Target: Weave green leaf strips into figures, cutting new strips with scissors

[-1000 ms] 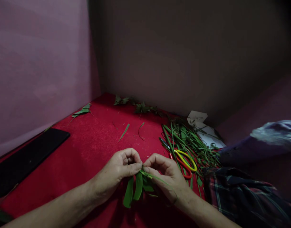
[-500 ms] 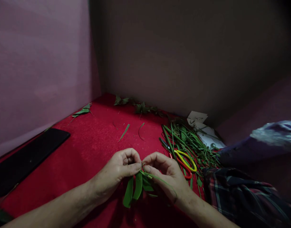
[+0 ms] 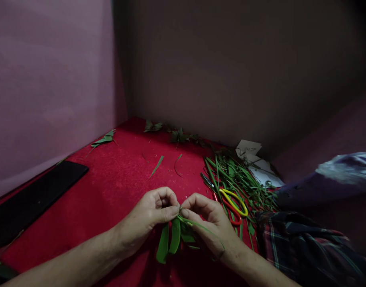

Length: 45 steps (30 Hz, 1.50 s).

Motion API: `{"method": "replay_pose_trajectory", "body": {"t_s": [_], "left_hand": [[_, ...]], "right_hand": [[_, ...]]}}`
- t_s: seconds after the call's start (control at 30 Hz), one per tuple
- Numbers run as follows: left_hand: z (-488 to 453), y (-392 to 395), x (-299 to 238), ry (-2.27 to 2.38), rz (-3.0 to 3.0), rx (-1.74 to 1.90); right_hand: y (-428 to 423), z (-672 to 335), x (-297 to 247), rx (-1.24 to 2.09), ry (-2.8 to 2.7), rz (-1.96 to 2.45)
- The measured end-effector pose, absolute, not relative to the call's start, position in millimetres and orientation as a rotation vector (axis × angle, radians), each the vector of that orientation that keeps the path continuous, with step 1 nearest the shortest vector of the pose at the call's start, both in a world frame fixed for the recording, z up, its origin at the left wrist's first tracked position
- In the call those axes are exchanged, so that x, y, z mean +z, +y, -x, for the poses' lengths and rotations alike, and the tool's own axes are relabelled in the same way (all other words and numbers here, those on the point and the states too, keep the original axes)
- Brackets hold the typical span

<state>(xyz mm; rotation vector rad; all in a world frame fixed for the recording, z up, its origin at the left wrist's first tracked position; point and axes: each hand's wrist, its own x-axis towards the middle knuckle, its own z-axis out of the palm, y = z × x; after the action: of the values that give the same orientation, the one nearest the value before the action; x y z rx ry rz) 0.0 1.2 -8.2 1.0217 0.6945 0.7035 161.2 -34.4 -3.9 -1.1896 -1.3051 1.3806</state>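
Between my two hands, low in the middle of the view, hangs a small bunch of green leaves (image 3: 174,236), its broad blades pointing down. My left hand (image 3: 154,209) pinches the top of the bunch between thumb and forefinger. Fingertip to fingertip with it, my right hand (image 3: 205,219) pinches the same spot, and a thin green strand curves along its palm toward the wrist. What exactly lies between the fingertips is too small to make out. Scissors (image 3: 233,205) with one yellow and one red handle loop lie just right of my right hand.
A heap of cut grass and stems (image 3: 241,175) spreads on the red cloth (image 3: 117,187) at right, near paper tags (image 3: 248,148). Dark plaid fabric (image 3: 299,243) lies front right. A flat black object (image 3: 42,203) rests at left. Leaf sprigs (image 3: 177,135) line the back wall.
Both hands stay pinched together at the top of the bunch, with the fingertips slightly closer. The leaves have shifted a little to the right and down.
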Motion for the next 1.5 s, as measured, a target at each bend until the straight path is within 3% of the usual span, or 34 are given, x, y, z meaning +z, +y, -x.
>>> {"method": "replay_pose_trajectory", "body": {"t_s": [1.5], "left_hand": [[1.3,2.8,-7.0,0.727,-1.079,0.755]], "right_hand": [[-33.2,-162.5,-9.2,1.395,-1.229,1.189]]}}
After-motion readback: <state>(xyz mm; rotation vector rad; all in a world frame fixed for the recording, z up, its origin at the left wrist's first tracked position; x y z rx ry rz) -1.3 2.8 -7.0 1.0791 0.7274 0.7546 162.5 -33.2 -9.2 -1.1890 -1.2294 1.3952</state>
